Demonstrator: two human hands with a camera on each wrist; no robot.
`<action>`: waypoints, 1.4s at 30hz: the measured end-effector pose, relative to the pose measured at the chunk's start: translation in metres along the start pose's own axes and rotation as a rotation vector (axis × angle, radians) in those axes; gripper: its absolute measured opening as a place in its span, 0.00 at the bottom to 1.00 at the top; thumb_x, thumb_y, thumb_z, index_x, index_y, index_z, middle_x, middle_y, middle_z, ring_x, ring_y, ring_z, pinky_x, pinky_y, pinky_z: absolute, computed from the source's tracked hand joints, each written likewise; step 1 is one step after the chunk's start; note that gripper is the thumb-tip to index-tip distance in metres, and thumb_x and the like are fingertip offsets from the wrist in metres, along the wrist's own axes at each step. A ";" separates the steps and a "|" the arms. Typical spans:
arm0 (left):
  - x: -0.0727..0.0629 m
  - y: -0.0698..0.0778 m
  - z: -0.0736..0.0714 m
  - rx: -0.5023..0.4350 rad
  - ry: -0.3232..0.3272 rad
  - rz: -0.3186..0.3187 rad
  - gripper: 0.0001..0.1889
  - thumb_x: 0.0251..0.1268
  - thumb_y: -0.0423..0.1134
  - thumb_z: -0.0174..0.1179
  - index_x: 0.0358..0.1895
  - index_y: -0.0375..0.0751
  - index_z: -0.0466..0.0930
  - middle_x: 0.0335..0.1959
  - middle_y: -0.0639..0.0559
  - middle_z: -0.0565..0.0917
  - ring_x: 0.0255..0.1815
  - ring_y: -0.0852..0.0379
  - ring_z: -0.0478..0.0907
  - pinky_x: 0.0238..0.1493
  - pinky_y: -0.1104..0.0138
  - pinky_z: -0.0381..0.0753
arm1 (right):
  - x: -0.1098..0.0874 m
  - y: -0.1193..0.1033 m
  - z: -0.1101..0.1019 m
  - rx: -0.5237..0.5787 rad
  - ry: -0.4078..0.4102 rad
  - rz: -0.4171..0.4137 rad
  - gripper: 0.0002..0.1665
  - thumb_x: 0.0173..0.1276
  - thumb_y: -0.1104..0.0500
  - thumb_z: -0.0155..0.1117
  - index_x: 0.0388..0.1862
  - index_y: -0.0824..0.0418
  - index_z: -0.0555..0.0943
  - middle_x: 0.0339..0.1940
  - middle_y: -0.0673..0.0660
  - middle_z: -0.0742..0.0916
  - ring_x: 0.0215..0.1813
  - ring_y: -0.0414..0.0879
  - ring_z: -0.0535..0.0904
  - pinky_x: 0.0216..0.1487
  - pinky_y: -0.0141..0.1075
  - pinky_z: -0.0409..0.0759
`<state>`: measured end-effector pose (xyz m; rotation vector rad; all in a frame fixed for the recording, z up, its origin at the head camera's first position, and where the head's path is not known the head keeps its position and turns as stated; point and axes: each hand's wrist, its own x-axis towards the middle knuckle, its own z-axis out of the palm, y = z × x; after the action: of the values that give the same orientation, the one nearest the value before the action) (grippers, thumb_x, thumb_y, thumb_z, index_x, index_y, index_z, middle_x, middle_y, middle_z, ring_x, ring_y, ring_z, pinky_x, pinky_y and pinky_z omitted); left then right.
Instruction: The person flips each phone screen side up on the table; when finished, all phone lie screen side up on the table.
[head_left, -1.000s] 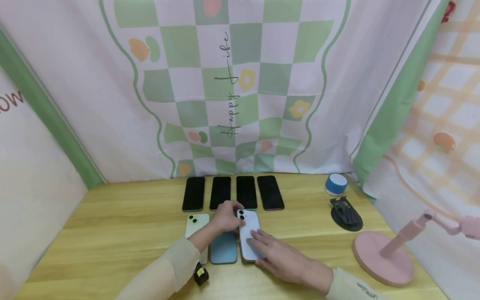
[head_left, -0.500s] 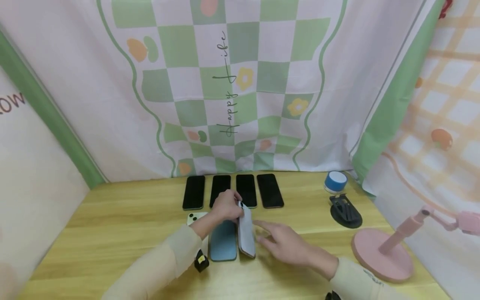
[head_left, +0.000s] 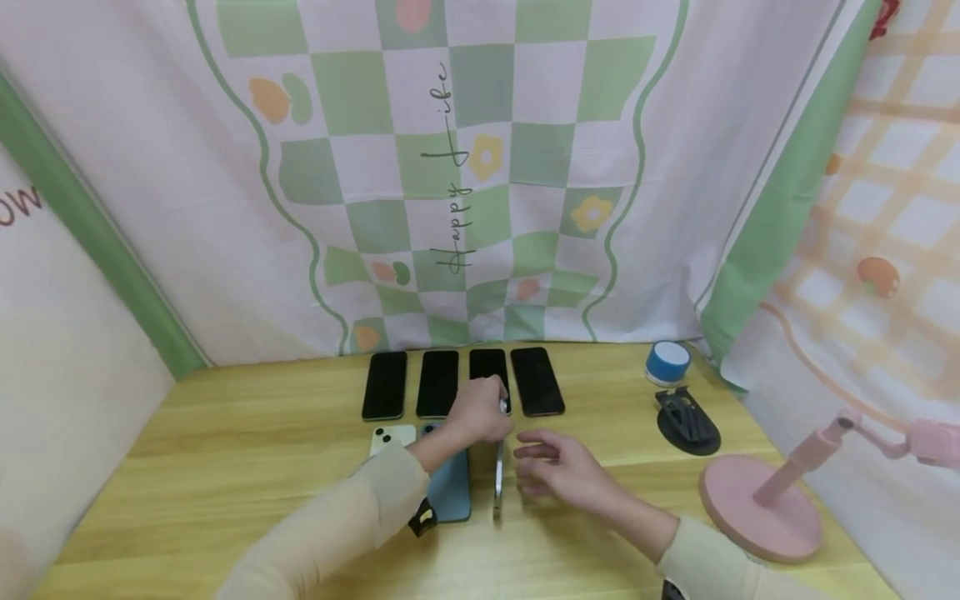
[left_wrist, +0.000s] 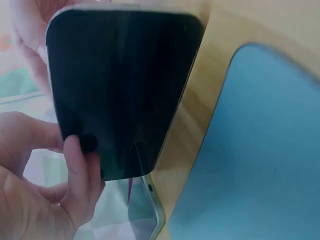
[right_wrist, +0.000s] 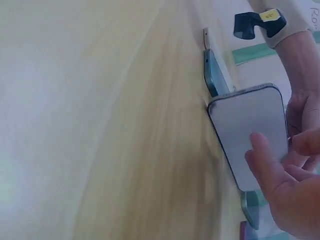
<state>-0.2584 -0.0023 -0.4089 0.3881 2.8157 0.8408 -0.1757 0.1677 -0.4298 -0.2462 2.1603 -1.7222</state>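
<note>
My left hand (head_left: pixel 480 412) grips the far end of a pale smartphone (head_left: pixel 498 479), fingers curled round its edge. The phone stands on its long side on the table, seen edge-on from the head. Its black screen (left_wrist: pixel 120 85) faces the left wrist view and its pale back (right_wrist: pixel 245 125) the right wrist view. Close by on the right is my right hand (head_left: pixel 566 471), fingers loosely bent; whether the fingertips touch the back cannot be told. Left of them lie a blue phone (head_left: pixel 452 487) and a pale yellow-green phone (head_left: pixel 393 437), both back up, partly hidden by my left arm.
Several phones lie screen up in a row at the back, among them the leftmost phone (head_left: pixel 385 385) and the rightmost phone (head_left: pixel 537 382). On the right are a blue-and-white round container (head_left: pixel 667 362), a black folding stand (head_left: pixel 687 423) and a pink stand (head_left: pixel 761 508).
My left hand has tipped the pale phone from lying back up onto its long edge and shifted slightly right. The right hand has come off the phone's back and lies beside it.
</note>
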 end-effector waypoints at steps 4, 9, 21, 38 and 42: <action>-0.003 -0.007 0.007 -0.109 0.004 0.055 0.21 0.66 0.39 0.65 0.60 0.38 0.78 0.49 0.40 0.81 0.25 0.58 0.73 0.31 0.66 0.73 | 0.000 0.003 0.002 0.053 0.035 0.033 0.34 0.75 0.66 0.61 0.75 0.77 0.64 0.67 0.80 0.78 0.57 0.58 0.88 0.51 0.46 0.91; -0.005 -0.017 0.015 -0.232 0.002 0.076 0.25 0.70 0.48 0.65 0.64 0.40 0.75 0.47 0.38 0.80 0.26 0.54 0.82 0.33 0.65 0.79 | -0.001 0.004 0.005 0.067 0.062 0.049 0.36 0.74 0.64 0.64 0.75 0.77 0.64 0.66 0.81 0.78 0.56 0.59 0.88 0.48 0.48 0.91; -0.013 -0.021 0.023 -0.302 0.040 0.015 0.27 0.70 0.51 0.63 0.70 0.46 0.76 0.61 0.37 0.79 0.41 0.48 0.84 0.39 0.59 0.86 | 0.002 0.005 0.006 0.035 0.090 0.037 0.36 0.70 0.68 0.64 0.74 0.79 0.65 0.64 0.81 0.81 0.55 0.60 0.89 0.45 0.47 0.92; -0.038 -0.052 0.019 0.216 -0.168 0.333 0.41 0.59 0.54 0.75 0.77 0.55 0.71 0.82 0.42 0.65 0.81 0.39 0.63 0.79 0.43 0.67 | 0.001 0.014 0.008 -0.224 0.216 0.034 0.37 0.60 0.75 0.68 0.71 0.74 0.72 0.66 0.77 0.81 0.49 0.54 0.91 0.40 0.36 0.90; -0.040 -0.052 0.021 0.290 -0.187 0.321 0.41 0.59 0.59 0.74 0.77 0.58 0.70 0.83 0.46 0.63 0.83 0.43 0.61 0.83 0.42 0.60 | 0.000 0.015 0.009 -0.366 0.206 -0.025 0.43 0.55 0.76 0.71 0.73 0.70 0.71 0.56 0.73 0.88 0.46 0.52 0.90 0.34 0.30 0.84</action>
<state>-0.2258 -0.0455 -0.4512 0.9295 2.7378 0.4137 -0.1711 0.1629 -0.4463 -0.1972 2.6285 -1.4055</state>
